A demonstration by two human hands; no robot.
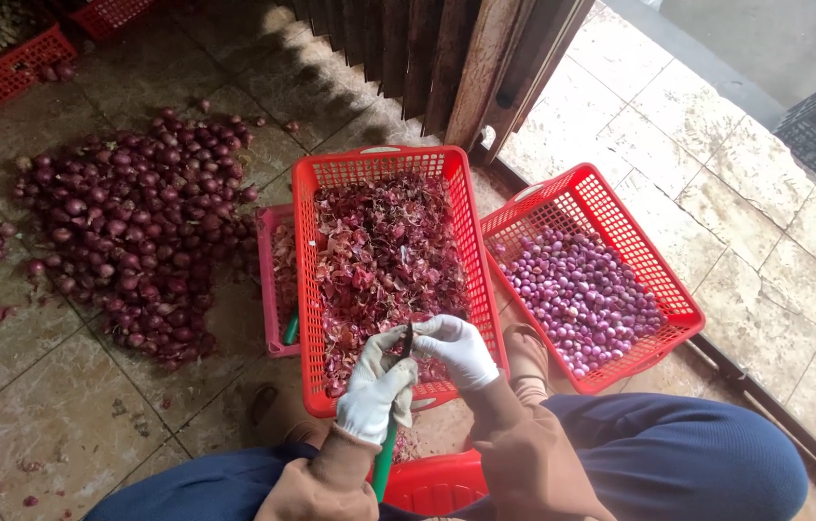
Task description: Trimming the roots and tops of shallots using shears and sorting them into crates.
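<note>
Both gloved hands met over the red basket [304, 289] of peels. The left hand [376, 386] and right hand [456, 349] were curled around a small onion [409, 340], perhaps with a knife. It looked light, round and slippery, best pinched at its sides.

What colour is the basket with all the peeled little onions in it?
Red. The basket on the right, holding the peeled purple-pink onions, shows best in the head view.
</note>
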